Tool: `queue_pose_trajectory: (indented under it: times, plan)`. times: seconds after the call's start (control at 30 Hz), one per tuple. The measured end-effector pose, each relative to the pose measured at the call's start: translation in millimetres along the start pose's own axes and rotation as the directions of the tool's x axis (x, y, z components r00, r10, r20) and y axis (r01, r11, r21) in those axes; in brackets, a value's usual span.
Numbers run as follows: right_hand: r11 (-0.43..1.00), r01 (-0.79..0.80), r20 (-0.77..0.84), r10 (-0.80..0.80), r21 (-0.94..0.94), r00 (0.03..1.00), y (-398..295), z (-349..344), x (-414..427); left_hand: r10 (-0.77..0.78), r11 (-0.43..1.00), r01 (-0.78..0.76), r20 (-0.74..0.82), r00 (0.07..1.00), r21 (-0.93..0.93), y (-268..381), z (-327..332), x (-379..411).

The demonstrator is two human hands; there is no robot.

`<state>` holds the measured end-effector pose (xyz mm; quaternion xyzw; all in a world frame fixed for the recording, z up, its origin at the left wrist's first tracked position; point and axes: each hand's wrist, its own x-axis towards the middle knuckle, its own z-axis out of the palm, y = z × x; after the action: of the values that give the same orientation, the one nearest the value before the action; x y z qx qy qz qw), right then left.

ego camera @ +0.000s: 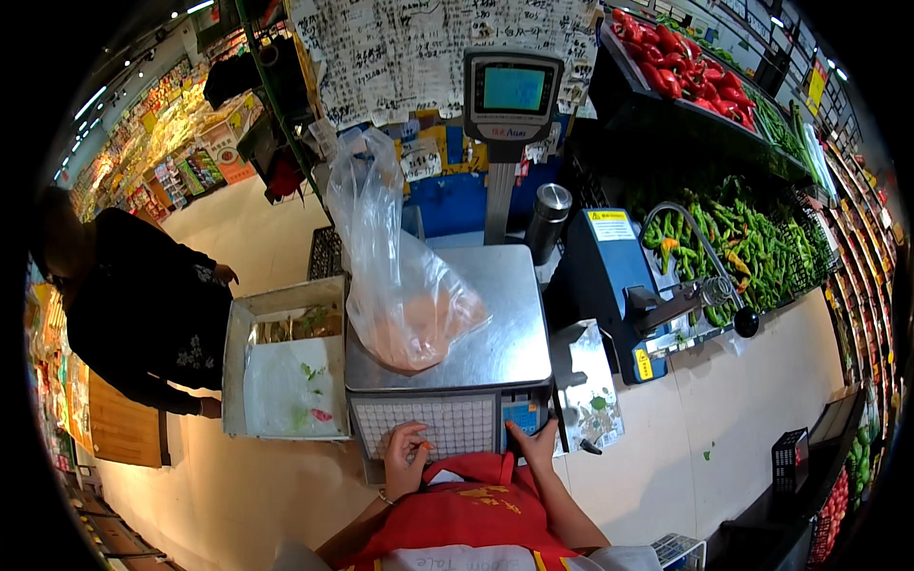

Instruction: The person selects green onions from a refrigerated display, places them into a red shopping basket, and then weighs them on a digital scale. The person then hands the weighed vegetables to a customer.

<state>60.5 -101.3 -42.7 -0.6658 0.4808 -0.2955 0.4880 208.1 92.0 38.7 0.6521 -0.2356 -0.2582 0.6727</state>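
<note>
A clear plastic bag point(407, 285) with several rounded orange-brown items inside lies on the steel pan of a weighing scale point(510, 321). Its loose top stands up towards the back left. My left hand point(407, 457) rests over the lower middle of the scale's white key panel point(435, 421), its fingers bent and holding nothing. At the panel's right end, my right hand point(534, 442) has its thumb at the blue keypad point(521, 416) and holds nothing. The scale's display point(513, 89) is lit on a post behind the pan.
A shallow box point(285, 428) with plastic and leaf scraps adjoins the scale's left side. Beyond it a person point(150, 307) in dark clothes stands. To the right are a blue bag-sealing device point(614, 285), a steel flask point(550, 214), green peppers point(742, 250) and red peppers point(671, 64).
</note>
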Motion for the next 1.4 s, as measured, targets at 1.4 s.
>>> queue_pose_trajectory:
  times: [1.4]
  plan:
    - [0.773, -0.293, 0.351, 0.099, 0.562, 0.931, -157.6, 16.9, 4.8, -0.06, 0.812, 0.17, 0.209, 0.976, -0.559, 142.3, -59.1, 268.0]
